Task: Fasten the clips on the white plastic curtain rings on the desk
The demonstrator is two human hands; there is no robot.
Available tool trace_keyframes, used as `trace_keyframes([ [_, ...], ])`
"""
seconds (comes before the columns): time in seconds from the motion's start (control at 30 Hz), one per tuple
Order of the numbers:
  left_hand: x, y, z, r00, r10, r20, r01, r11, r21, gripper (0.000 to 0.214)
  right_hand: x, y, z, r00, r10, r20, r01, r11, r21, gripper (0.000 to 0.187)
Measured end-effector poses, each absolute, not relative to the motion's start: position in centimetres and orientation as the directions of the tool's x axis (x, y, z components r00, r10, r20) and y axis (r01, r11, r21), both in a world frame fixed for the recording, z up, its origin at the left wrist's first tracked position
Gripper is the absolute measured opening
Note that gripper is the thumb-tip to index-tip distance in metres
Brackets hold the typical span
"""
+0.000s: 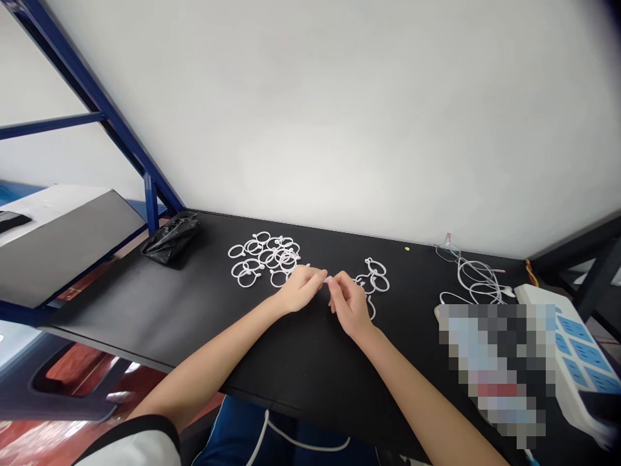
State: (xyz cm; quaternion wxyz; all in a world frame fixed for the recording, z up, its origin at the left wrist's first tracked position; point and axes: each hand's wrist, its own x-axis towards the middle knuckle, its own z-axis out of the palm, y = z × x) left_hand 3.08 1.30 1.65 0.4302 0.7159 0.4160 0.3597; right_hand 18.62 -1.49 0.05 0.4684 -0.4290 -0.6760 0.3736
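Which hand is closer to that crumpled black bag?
The left hand. It is to the right of the black bag and nearer the person; the right hand is farther right, past the left one.

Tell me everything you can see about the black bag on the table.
The black bag looks like thin, glossy plastic, crumpled and creased. It lies slumped on the black tabletop, near its far left corner, close by the blue frame; whether those touch is unclear. Neither hand touches it. I can't tell if it holds anything.
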Motion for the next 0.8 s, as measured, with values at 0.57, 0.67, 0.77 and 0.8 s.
trace_keyframes([
  [0.57,3.8,0.0,1.9,0.416,0.832,0.366,0.171,-0.467,0.868,0.020,18.6,-1.6,-0.6,-0.138,0.911,0.389,0.293,0.413,-0.862,0.048],
  [0.67,3.9,0.0,1.9,0.435,0.841,0.321,0.142,-0.417,0.898,0.022,18.7,-1.7,-0.3,-0.098,0.867,0.488,0.328,0.491,-0.807,0.046],
  [0.77,4.1,0.0,1.5,0.479,0.843,0.246,0.090,-0.326,0.941,0.032,18.7,-1.8,0.1,-0.089,0.819,0.567,0.347,0.559,-0.753,0.044],
  [0.8,4.2,0.0,1.4,0.489,0.844,0.220,0.068,-0.288,0.955,0.035,18.7,-1.9,0.1,-0.081,0.812,0.578,0.356,0.565,-0.745,0.045],
])
